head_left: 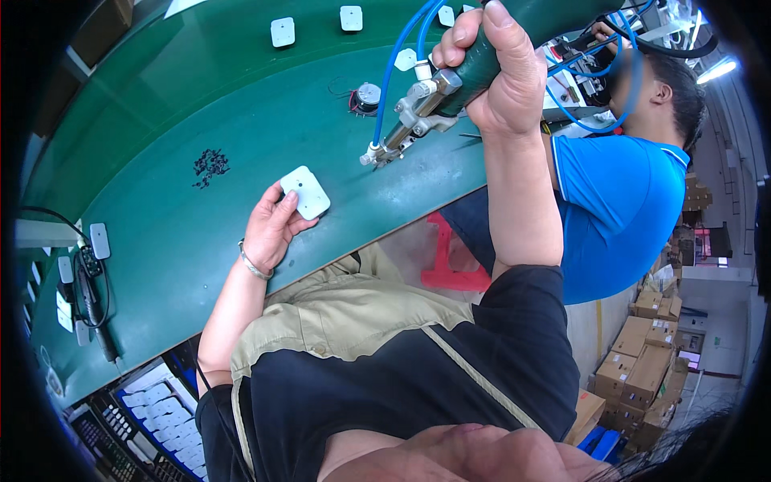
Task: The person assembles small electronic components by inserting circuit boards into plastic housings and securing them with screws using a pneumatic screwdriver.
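Note:
Between the fingers and thumb of my left hand (265,230) is a white rounded-square plastic cover (311,193) with small dark holes, held just over the green bench top (241,132). My right hand (514,84) is raised and wrapped around the dark green body of a pneumatic screwdriver (475,71). Its metal head (414,116) points down and left, to the right of the cover and apart from it. A loose pile of small black screws (210,166) lies on the bench beyond my left hand. Farther back sits a round motor-like part (367,96) with thin wires.
Blue air hoses (391,76) run from the screwdriver. More white covers (283,32) stand along the far wall. A corded black tool (98,317) lies at left, above a crate of white parts (169,418). A person in blue (622,209) sits close on my right, near a red stool (450,269).

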The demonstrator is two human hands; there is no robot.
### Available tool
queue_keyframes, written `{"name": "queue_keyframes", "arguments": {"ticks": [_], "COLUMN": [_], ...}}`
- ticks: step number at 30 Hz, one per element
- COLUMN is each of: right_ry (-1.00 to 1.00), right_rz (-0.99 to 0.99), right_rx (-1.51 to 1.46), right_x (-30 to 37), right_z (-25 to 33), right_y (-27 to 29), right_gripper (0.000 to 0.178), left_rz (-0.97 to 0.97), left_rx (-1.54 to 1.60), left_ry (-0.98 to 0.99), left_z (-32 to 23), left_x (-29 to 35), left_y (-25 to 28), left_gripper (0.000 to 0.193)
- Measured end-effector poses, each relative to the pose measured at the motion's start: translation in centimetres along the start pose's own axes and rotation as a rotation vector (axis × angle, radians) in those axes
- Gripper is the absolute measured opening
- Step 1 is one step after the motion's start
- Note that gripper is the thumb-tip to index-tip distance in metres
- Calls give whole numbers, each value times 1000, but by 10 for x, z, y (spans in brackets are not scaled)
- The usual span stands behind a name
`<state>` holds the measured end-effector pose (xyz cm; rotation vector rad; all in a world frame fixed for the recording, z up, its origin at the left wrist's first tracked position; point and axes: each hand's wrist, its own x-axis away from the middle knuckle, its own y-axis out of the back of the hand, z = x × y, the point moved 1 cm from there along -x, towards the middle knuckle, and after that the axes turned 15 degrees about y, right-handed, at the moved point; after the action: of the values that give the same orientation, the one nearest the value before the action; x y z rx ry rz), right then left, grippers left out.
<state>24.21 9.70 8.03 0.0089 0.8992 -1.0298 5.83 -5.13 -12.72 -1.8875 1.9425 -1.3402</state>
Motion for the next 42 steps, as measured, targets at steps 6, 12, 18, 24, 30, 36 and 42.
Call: {"name": "queue_keyframes", "arguments": {"ticks": [6,12,18,24,30,36,42], "right_ry": [2,31,24,-46,-31,-22,-76], "right_rz": [37,32,30,197,207,247,223], "right_rx": [28,26,28,-44,-24,-59,-81], "right_x": [2,-1,2,-5,-3,-5,-4], "right_z": [0,1,-7,7,3,2,4], "right_y": [1,0,1,16,13,12,11], "right_gripper": [25,26,21,23,23,27,28], "left_rz": [3,4,-36,1,28,17,25], "left_rx": [-1,-6,-24,-14,-21,-2,3], "left_ry": [-10,-11,-29,-37,-45,-24,-27], "left_z": [2,0,1,2,3,3,2], "left_x": [-2,-2,3,-1,-1,-1,2], "left_y": [0,0,4,0,5,5,3], "left_gripper": [44,46,45,45,44,45,45]}}
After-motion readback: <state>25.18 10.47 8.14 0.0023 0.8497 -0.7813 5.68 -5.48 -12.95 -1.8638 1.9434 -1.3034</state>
